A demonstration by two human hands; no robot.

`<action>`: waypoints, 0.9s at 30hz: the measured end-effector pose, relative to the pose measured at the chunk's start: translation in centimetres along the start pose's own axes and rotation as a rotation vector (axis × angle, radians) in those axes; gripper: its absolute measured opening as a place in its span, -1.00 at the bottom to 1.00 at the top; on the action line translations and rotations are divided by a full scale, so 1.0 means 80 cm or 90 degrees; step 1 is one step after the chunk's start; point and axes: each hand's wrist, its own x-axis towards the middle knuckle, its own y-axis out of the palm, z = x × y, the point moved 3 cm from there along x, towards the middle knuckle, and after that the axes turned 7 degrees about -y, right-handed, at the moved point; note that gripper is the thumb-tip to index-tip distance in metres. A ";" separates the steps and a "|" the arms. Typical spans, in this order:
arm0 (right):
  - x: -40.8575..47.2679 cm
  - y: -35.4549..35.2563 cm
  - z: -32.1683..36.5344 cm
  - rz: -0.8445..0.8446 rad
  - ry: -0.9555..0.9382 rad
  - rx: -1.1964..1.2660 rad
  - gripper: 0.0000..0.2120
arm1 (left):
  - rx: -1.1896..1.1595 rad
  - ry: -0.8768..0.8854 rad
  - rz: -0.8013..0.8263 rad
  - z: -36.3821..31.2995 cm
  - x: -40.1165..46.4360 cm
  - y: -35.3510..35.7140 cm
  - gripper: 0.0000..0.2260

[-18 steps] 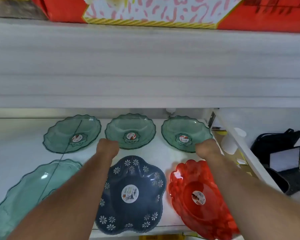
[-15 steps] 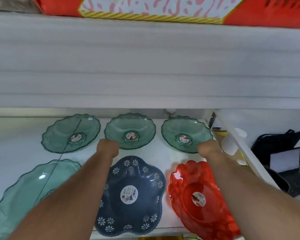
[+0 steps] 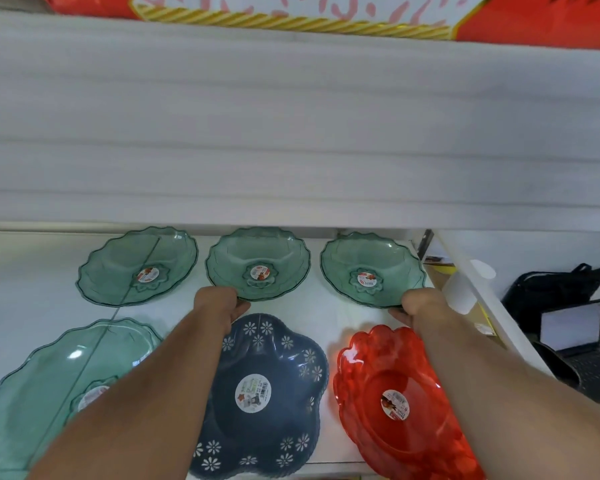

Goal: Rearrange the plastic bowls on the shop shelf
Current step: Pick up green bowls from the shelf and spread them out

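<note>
Three clear green scalloped bowls stand in a back row on the white shelf: a left one, a middle one and a right one. My left hand is closed on the near rim of the middle green bowl. My right hand grips the near rim of the right green bowl. In the front row lie a large green bowl, a dark blue flower-patterned bowl and a red bowl; my forearms pass over them.
The thick white upper shelf board hangs low over the back row. A red and patterned box sits on top. Beyond the shelf's right edge are a white cup, a black bag and a laptop.
Both hands have reached slightly farther back and closed on the near rims of the middle and right green bowls. The bowls themselves have not visibly shifted.
</note>
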 end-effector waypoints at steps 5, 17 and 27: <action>-0.002 0.002 0.009 -0.064 0.041 0.090 -0.65 | -0.023 0.025 -0.011 -0.005 -0.013 -0.001 -0.79; -0.061 -0.006 0.026 -0.085 -0.009 0.222 -0.44 | -0.016 0.071 -0.007 -0.044 -0.075 -0.075 -0.81; -0.229 0.041 0.026 -0.048 -0.031 0.256 -0.65 | -0.026 0.073 -0.039 -0.044 -0.147 -0.210 -0.82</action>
